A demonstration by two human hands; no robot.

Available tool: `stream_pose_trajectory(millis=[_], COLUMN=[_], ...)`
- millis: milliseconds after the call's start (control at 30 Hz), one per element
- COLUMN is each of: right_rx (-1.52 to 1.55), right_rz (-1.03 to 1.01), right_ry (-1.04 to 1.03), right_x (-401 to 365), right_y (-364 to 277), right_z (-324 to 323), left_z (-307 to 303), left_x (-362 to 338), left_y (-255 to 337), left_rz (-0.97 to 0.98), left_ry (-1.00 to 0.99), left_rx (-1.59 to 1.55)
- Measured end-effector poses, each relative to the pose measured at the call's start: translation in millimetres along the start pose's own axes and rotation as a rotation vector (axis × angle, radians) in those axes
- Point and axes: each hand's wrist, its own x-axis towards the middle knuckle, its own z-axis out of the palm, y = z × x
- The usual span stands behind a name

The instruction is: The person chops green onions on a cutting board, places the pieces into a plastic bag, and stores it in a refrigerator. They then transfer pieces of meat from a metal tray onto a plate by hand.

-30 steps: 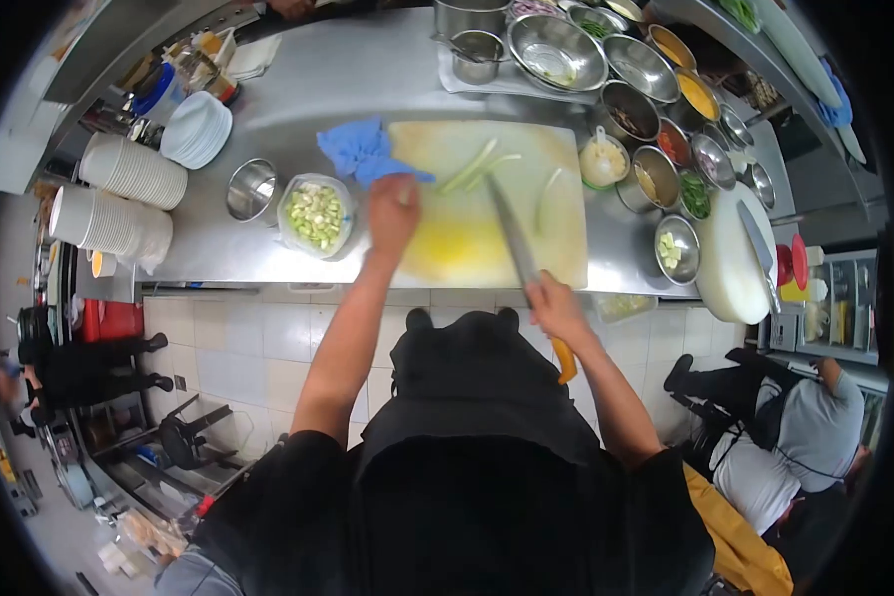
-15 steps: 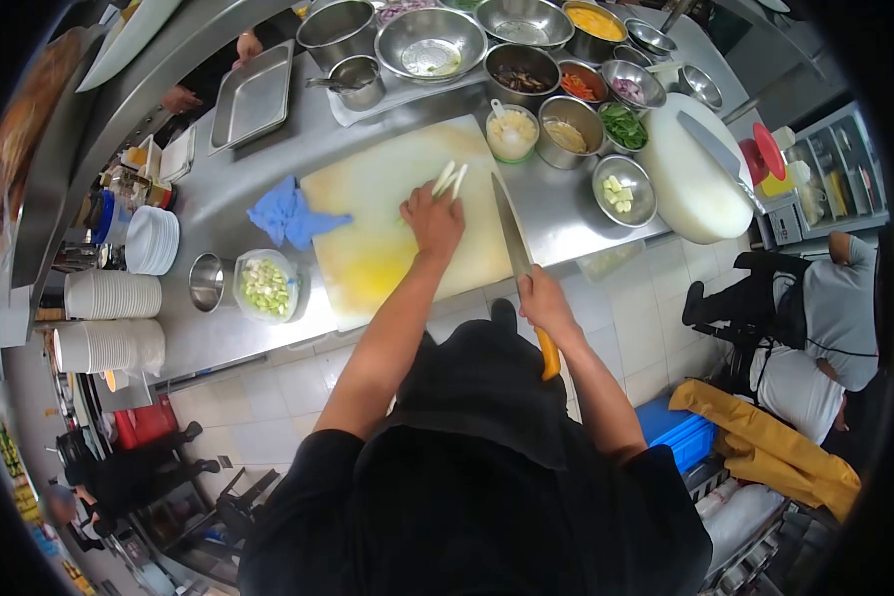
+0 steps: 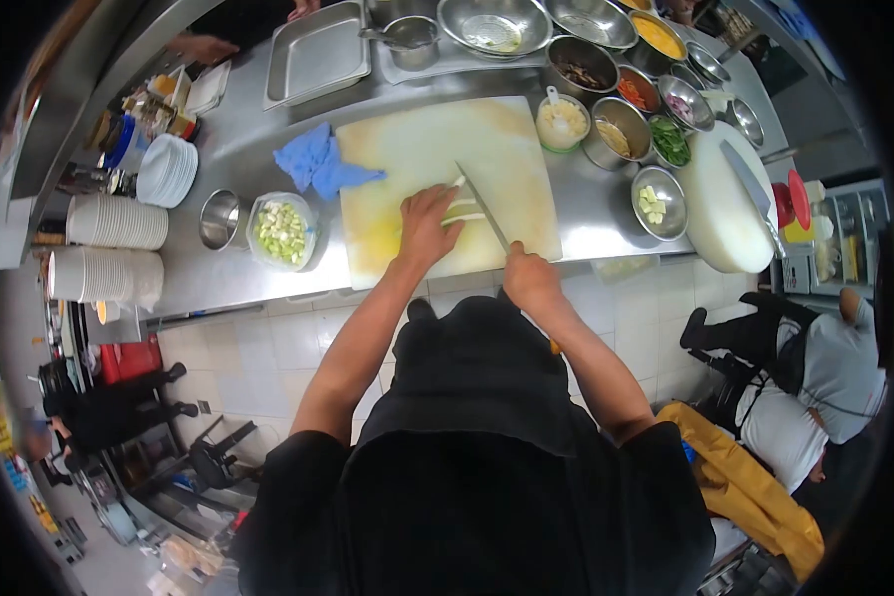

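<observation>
Left hand (image 3: 427,224) curled over pale stalks (image 3: 460,205), pinning them on cutting board (image 3: 417,139). Right hand (image 3: 529,280) clenched on knife (image 3: 493,227). Blade crosses stalks just beside left fingers.

The far half of the cutting board (image 3: 437,139) lies bare and open to a reach. Its near middle is taken by the left hand (image 3: 425,226) pressing stalks (image 3: 467,211) and by the knife (image 3: 484,209) gripped in the right hand (image 3: 529,280). A blue cloth (image 3: 318,164) blocks the far left corner; a tub of greens (image 3: 258,228) and a steel cup (image 3: 217,219) stand left. Bowls (image 3: 591,144) crowd the far right; a bare strip of counter (image 3: 596,223) runs beside the board's right edge.
</observation>
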Motion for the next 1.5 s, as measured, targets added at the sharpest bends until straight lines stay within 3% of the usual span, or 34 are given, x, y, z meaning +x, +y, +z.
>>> stream_pose_trajectory(millis=[67,200,367,700,900,967,1167,1500], right_rx=[-0.004,0.012,0.007,-0.021,-0.048,-0.006,-0.016,-0.026], right_rz=[-0.023,-0.01,-0.043,-0.041,0.021,-0.057,-0.043,-0.054], right_ry=[-0.013,-0.02,-0.007,-0.034,-0.06,-0.086,-0.152,-0.103], right_x=[-2.6,-10.1,-23.5,-28.3,-30.8,-33.3,-37.8,-19.1], right_y=[-6.1,-10.4,-19.9,-16.2,-29.3,-29.4,-39.5,-19.0], right_z=[4.5,-5.4,-23.8,-1.1,-19.6,-26.4,-35.6,14.5], left_z=[2.2,-0.6,-6.1,-12.2,-13.1,-8.0,0.4,-3.4], left_x=[2.4,-4.7,4.9,-6.4,2.6,8.5,7.7,-0.1], left_y=[-12.1,-17.1,-11.6,-14.6,-14.9,-17.3,-20.1,-20.2], left_rz=[-0.058,-0.05,-0.052,-0.101,-0.031,-0.028,-0.023,-0.01], left_ry=[-0.148,-0.163,-0.062,-0.101,-0.105,-0.148,-0.137,-0.126], left_rx=[-0.084,-0.071,-0.168,-0.046,-0.098,-0.18,-0.208,-0.248])
